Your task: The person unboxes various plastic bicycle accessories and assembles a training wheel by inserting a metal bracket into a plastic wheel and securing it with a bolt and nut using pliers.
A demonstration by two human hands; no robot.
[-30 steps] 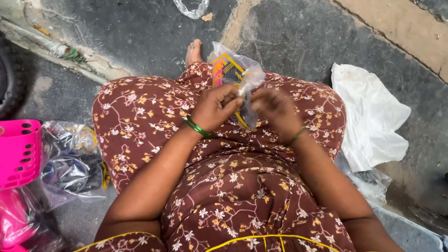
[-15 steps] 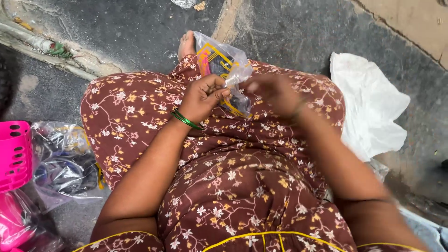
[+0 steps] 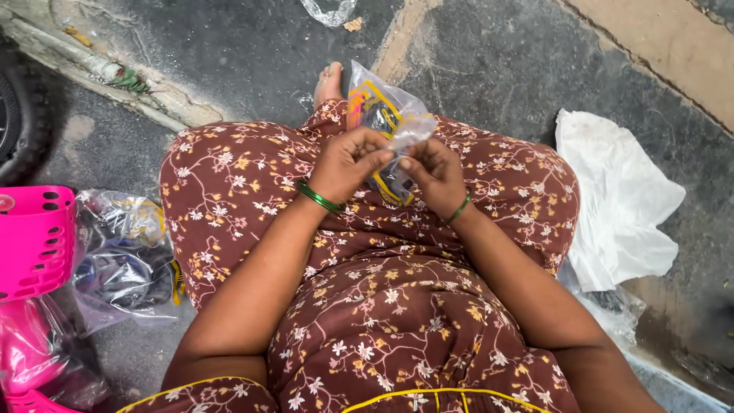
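I sit on dark pavement in a brown flowered dress, looking down at my lap. My left hand [image 3: 350, 163] and my right hand [image 3: 433, 174] both pinch a small clear plastic bag [image 3: 386, 113] held above my knees. The bag holds yellow, orange and dark pieces that I cannot make out. Each wrist wears a green bangle. My bare foot [image 3: 329, 82] shows just beyond the bag.
A pink perforated plastic basket [image 3: 34, 241] and pink plastic parts sit at the left, beside a clear bag of dark parts [image 3: 126, 260]. A crumpled white plastic sheet [image 3: 619, 203] lies at the right. A black tyre [image 3: 19, 115] is at the far left edge.
Both hands keep hold of the bag and work at its top; my fingers have shifted closer together on it. The view has tilted slightly.
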